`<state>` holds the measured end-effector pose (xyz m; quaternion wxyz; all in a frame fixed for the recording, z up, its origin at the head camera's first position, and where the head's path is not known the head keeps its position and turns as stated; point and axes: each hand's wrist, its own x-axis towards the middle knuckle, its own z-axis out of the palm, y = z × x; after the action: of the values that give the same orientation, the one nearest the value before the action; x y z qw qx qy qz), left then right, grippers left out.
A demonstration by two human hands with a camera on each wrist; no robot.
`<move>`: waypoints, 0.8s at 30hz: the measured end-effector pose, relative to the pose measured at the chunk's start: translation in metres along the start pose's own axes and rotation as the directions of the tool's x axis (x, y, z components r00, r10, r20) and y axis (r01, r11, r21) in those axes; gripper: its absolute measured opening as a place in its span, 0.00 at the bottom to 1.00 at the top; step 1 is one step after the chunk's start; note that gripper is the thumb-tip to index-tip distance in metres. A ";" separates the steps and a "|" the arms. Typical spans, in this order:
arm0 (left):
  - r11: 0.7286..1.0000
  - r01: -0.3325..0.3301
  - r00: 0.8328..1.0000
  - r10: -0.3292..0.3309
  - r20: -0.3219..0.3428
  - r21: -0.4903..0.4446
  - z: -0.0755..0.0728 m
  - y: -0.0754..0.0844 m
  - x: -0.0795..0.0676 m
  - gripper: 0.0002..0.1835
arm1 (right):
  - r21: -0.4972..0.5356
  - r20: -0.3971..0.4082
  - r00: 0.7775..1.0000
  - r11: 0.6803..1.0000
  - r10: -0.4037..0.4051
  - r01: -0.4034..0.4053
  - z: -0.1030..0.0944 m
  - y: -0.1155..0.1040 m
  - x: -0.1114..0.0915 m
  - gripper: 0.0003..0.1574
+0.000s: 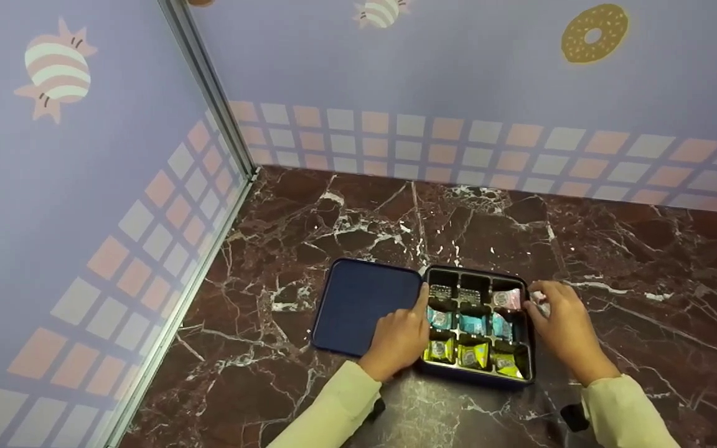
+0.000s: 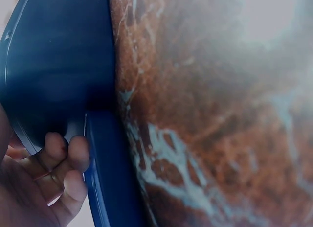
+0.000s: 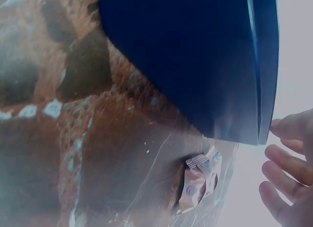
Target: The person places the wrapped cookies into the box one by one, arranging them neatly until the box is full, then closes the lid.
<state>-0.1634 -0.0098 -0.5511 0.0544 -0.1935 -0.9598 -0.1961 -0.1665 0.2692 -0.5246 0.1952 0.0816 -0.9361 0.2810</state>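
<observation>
A dark blue tin box [image 1: 477, 376] with a divided tray sits on the marbled surface. Yellow-green wrapped candies [image 1: 473, 356] fill its near row, blue ones [image 1: 472, 324] the middle row. One pink wrapped candy [image 1: 507, 299] lies in the far right compartment; textured bottoms show in the two beside it. My left hand [image 1: 399, 339] rests at the box's left side, index finger straight along the rim, other fingertips close to the lid's edge. At the far right corner, my right hand [image 1: 562, 320] has its fingers loosely bent, fingertips at the rim, over a loose pink candy [image 3: 199, 182].
The dark blue lid [image 1: 365, 305] lies flat against the box's left side. Purple panels [image 1: 458, 74] with printed sweets and checks stand behind and to the left. A metal corner post [image 1: 209, 87] joins them. Dark red marbled stone [image 1: 259, 373] surrounds the box.
</observation>
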 end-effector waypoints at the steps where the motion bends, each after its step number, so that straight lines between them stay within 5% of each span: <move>1: 1.000 0.000 1.000 0.000 0.000 -0.002 0.000 0.000 0.000 0.29 | 0.000 -0.003 1.000 1.000 0.001 -0.001 0.000 0.000 -0.001 0.13; 8: 1.000 -0.004 1.000 0.004 -0.010 -0.018 0.000 0.000 0.000 0.29 | -0.020 -0.034 0.999 1.000 -0.001 0.000 -0.002 0.005 -0.005 0.12; 24: 1.000 -0.006 1.000 0.006 -0.006 -0.012 -0.002 0.001 -0.001 0.30 | -0.128 0.124 0.992 0.992 0.032 -0.016 -0.005 0.030 -0.020 0.25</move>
<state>-0.1624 -0.0103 -0.5492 0.0565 -0.1960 -0.9579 -0.2022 -0.1546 0.2979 -0.5437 0.1373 0.0753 -0.9634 0.2174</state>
